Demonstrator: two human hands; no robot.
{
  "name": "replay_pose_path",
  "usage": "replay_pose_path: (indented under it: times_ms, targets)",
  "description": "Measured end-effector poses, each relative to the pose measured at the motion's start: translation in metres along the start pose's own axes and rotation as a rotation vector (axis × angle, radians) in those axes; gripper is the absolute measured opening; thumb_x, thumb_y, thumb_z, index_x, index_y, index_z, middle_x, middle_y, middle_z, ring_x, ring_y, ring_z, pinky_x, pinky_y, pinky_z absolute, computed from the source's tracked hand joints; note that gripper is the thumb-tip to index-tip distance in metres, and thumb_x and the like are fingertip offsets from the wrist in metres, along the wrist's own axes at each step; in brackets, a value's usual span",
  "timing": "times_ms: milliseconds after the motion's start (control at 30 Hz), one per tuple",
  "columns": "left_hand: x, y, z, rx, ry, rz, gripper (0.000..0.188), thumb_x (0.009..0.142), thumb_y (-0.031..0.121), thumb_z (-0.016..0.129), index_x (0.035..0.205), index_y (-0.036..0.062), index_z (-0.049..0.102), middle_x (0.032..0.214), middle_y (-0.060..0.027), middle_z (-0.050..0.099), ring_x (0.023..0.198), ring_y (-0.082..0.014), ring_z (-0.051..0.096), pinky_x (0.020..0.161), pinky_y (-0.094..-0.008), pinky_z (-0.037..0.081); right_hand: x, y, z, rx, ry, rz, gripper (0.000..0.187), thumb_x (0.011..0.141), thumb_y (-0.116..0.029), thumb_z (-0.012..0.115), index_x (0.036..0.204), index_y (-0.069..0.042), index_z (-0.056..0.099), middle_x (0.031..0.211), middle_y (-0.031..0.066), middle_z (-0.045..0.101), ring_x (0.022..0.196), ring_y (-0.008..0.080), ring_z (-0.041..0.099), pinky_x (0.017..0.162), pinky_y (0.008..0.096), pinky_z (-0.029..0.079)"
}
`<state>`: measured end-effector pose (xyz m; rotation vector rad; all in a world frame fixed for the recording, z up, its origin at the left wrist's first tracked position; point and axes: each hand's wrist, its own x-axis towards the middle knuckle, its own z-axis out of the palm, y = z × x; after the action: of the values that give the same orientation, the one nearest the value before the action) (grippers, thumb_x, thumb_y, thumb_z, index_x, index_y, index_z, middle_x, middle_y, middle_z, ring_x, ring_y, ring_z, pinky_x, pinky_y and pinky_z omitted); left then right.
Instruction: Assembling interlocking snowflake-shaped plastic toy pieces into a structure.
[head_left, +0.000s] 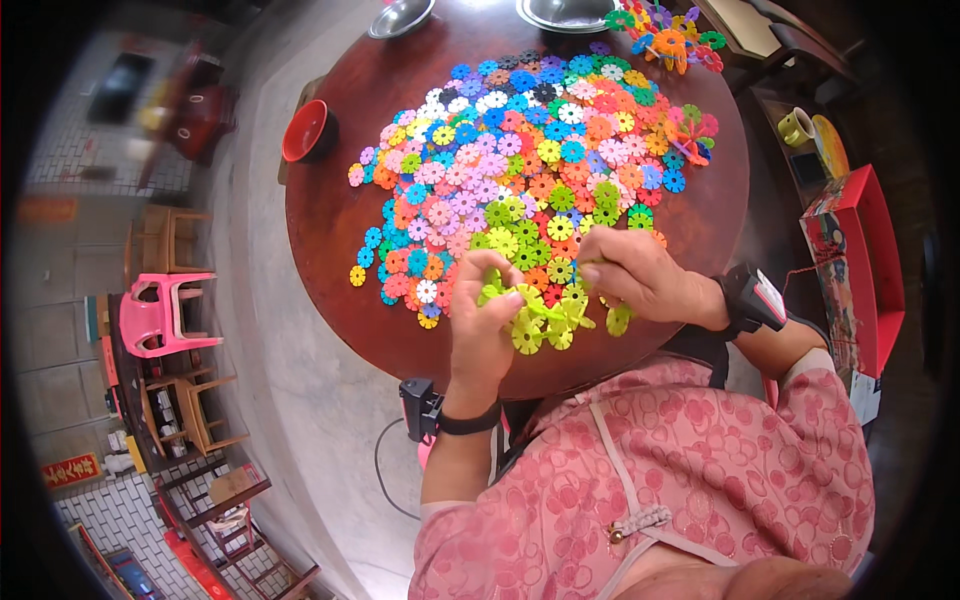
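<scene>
Round brown tabletop (340, 280) has a big pile of flower discs (490, 165), lots of colors, w/ many low ones hidden. L hand (478, 325) pinches a lime bunch of joined discs (528, 336) b/w thumb & fingers, by the pile's near edge; some of it hides behind the thumb. R hand (645, 275) is close by, fingers pressed together, but can't tell what's in them. Up top, a small metal bowl (400, 18) & a bigger metal bowl (568, 12) get cut off. Far-L red thing (207, 122) is blurry, hard to ID.

Pink circle-patterned top (740, 450); knotted fastening (641, 521); black wristbands (468, 422) carrying small boxy devices (416, 405).
</scene>
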<state>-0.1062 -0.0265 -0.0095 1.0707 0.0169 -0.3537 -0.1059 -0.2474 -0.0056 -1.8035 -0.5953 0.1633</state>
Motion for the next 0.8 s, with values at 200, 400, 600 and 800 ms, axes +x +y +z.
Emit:
replay_pose_path:
  times_ms: [200,400,600,800]
  targets:
    - [0.001,-0.005,-0.001,-0.009,0.07,-0.05,0.03,0.084,0.005,0.062,0.111,0.0077,0.049,0.095,-0.0026,0.05,0.084,-0.0066,0.05,0.073,-0.0203,0.044,0.014,0.021,-0.007,-0.241,0.166,-0.079,0.022,0.091,-0.017,0.059,0.104,0.0,0.055,0.09,0.0173,0.059,0.085,0.034,0.059,0.074,0.0388,0.048]
    - [0.001,-0.009,0.003,-0.097,0.006,-0.12,0.04,0.082,0.0,0.066,0.117,0.0068,0.048,0.101,-0.0021,0.05,0.088,-0.0083,0.052,0.077,-0.0217,0.047,0.017,0.033,-0.012,-0.146,0.294,0.066,0.028,0.094,-0.02,0.056,0.114,-0.001,0.05,0.097,0.013,0.055,0.089,0.0281,0.057,0.079,0.0335,0.046]
    - [-0.001,-0.011,0.006,0.104,0.003,-0.085,0.048,0.078,-0.004,0.069,0.119,0.0059,0.046,0.104,-0.002,0.049,0.089,-0.0084,0.053,0.078,-0.0216,0.048,0.016,0.015,-0.007,-0.497,0.284,-0.279,0.032,0.084,-0.019,0.065,0.109,-0.004,0.053,0.1,0.0161,0.054,0.095,0.0358,0.055,0.082,0.0424,0.045]
    - [-0.005,-0.023,0.018,0.25,-0.093,-0.058,0.047,0.077,-0.002,0.07,0.117,0.0051,0.046,0.103,-0.0016,0.051,0.09,-0.0084,0.053,0.077,-0.0212,0.048,0.002,0.011,0.023,-0.2,0.088,-0.116,0.026,0.084,-0.016,0.063,0.104,-0.003,0.053,0.09,0.0162,0.054,0.085,0.0343,0.057,0.069,0.0422,0.047]
